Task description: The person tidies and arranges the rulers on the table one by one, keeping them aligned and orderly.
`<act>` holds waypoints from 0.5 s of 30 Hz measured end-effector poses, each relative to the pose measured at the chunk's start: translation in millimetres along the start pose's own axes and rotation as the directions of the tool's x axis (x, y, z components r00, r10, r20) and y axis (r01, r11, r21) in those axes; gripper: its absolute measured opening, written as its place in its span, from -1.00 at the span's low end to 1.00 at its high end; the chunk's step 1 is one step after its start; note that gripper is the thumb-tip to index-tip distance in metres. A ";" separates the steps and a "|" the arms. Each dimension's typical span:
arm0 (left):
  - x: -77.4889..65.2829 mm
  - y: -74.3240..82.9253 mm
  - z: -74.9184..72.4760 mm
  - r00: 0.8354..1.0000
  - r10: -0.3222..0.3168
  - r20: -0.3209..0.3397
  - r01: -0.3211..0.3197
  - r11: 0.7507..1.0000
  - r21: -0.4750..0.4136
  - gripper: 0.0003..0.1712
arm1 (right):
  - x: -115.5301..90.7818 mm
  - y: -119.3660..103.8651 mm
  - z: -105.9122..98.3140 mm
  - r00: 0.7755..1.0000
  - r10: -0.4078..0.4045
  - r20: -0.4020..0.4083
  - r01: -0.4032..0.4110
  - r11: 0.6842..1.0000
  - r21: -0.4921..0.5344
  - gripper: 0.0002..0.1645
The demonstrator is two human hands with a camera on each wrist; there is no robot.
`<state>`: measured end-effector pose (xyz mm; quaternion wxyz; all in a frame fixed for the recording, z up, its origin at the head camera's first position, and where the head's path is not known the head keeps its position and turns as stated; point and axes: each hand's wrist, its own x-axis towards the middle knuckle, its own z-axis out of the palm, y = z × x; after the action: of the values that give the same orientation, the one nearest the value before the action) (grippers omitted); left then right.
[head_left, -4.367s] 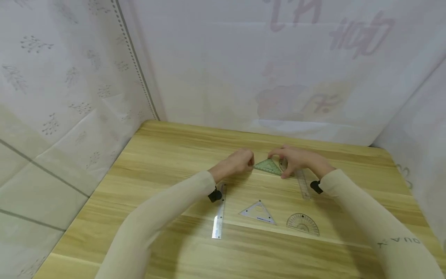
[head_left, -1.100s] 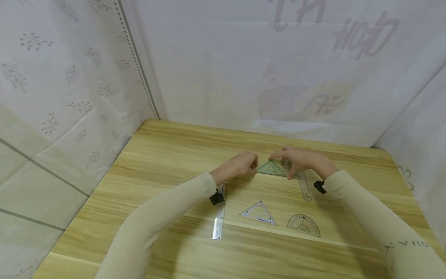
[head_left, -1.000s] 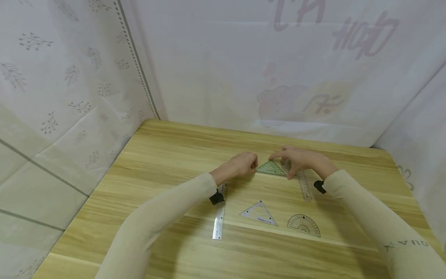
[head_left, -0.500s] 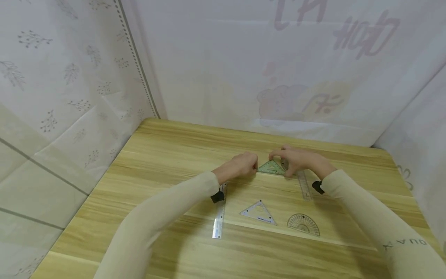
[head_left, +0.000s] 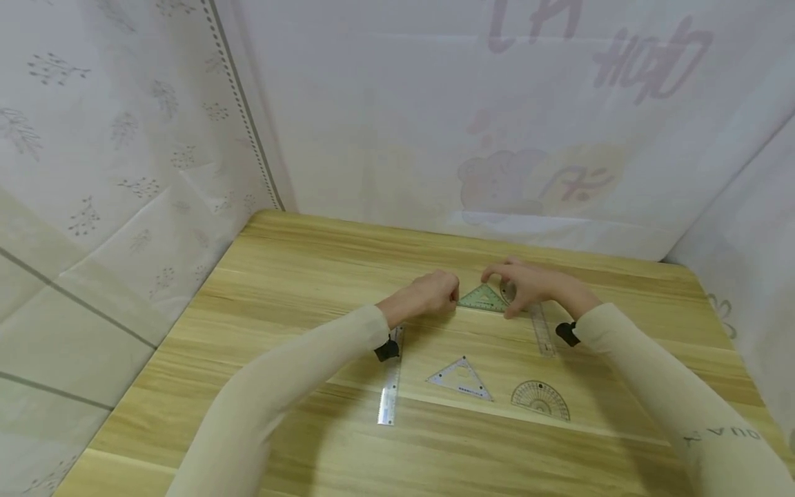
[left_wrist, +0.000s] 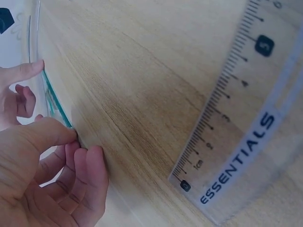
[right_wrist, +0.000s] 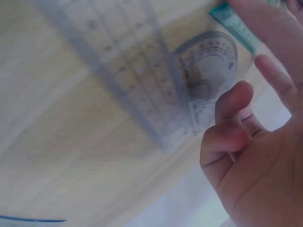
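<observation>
A green set square [head_left: 482, 299] lies flat on the wooden table between both hands. My left hand [head_left: 428, 293] pinches its left corner between thumb and fingers, close up in the left wrist view, where the set square [left_wrist: 57, 104] shows edge-on. My right hand [head_left: 535, 284] spans its right side, index finger at the top corner and thumb at the right end of the long edge. Under the right palm sits a clear protractor [right_wrist: 213, 66], partly hidden in the head view. A clear ruler [head_left: 543, 333] touches or overlaps it, running toward the front.
Nearer the front lie a clear set square [head_left: 478, 391] and another protractor [head_left: 540, 400]. A second clear ruler [head_left: 388, 404] lies below the left wrist, partly covered by it. White printed sheets [head_left: 385, 124] stand behind and at both sides of the table [head_left: 323, 241].
The right index finger has bent more and its thumb has slid slightly left along the set square's long edge. The left hand keeps its pinch. The other tools stay put.
</observation>
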<state>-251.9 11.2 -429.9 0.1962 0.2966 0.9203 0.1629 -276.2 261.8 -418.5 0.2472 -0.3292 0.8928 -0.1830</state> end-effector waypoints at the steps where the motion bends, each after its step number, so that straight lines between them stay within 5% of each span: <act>1: 0.3 0.3 0.2 1.000 0.003 0.002 -0.003 1.000 0.002 -0.77 | 0.2 -0.8 -1.1 1.000 0.004 0.016 -0.004 1.000 -0.003 -0.06; 7: 0.4 1.8 -0.4 1.000 0.001 0.010 -0.001 1.000 0.009 -0.76 | -0.8 -5.6 -8.5 0.993 0.052 0.104 -0.053 0.999 0.004 0.03; 15: 0.4 0.2 -1.2 1.000 -0.019 0.020 0.019 1.000 -0.005 -0.80 | 2.6 -7.2 -10.0 0.993 0.049 0.107 -0.050 0.999 0.006 -0.01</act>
<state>-252.6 11.3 -428.9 0.2079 0.2891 0.9206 0.1606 -280.0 256.5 -407.7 0.3004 -0.3151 0.8854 -0.1626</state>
